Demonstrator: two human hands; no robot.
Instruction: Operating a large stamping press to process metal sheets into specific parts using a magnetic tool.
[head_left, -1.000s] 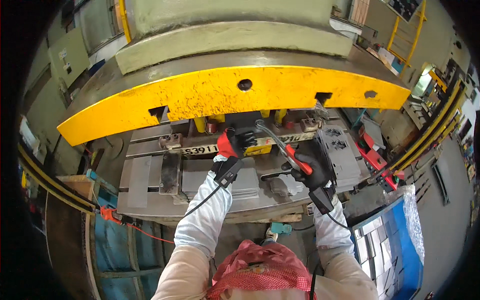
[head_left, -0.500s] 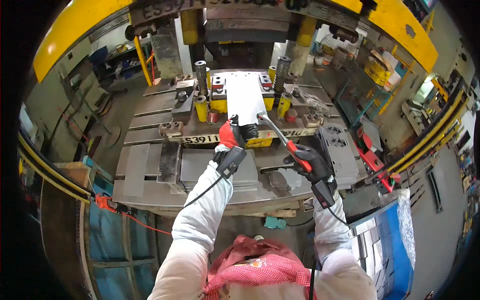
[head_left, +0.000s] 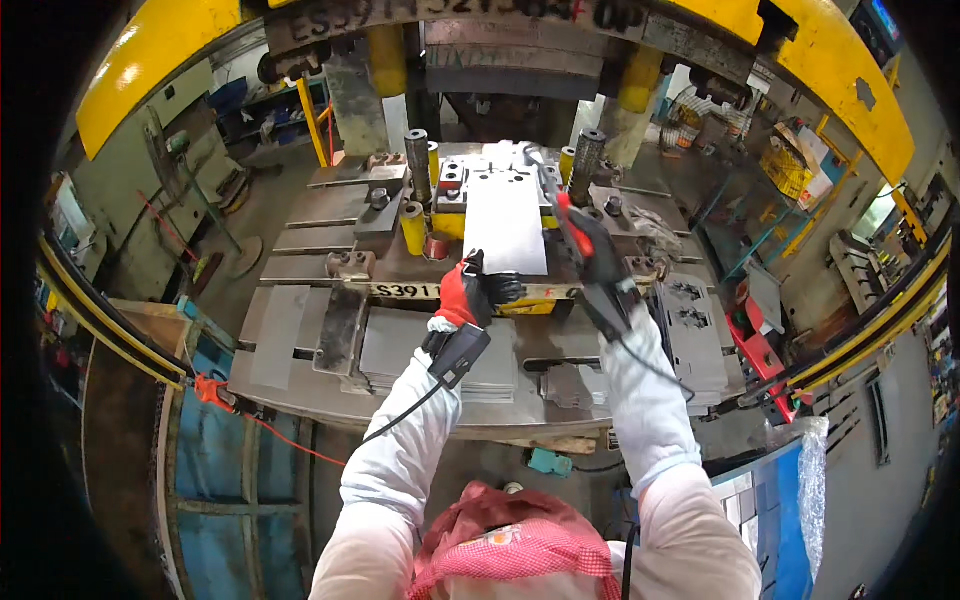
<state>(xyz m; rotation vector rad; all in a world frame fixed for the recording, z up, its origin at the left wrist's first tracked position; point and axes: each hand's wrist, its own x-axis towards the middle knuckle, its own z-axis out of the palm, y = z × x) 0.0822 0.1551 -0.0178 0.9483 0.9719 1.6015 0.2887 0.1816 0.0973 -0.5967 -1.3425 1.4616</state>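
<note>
A bright, flat metal sheet [head_left: 506, 228] lies over the die, its near end reaching past the die's front edge. My left hand [head_left: 474, 292], in a red and black glove, is closed on the sheet's near left corner, thumb on top and fingers beneath. My black-gloved right hand [head_left: 600, 268], smeared by motion, is closed around the red grip of a long metal tool [head_left: 570, 222]. The tool's far end is over the back of the die, near the sheet's far end; whether it touches anything I cannot tell.
Dark guide posts [head_left: 418, 165] and yellow cylinders [head_left: 413, 228] flank the die. Stacked sheets [head_left: 420, 345] lie front left on the press bed, and cut plates [head_left: 692, 335] lie at right. The yellow press frame [head_left: 165, 60] arches above. A blue bin [head_left: 785, 500] stands lower right.
My right hand has moved forward, carrying the tool's end from the sheet's near right corner to the back of the die. The left hand stays at the near corner. The view has shifted slightly.
</note>
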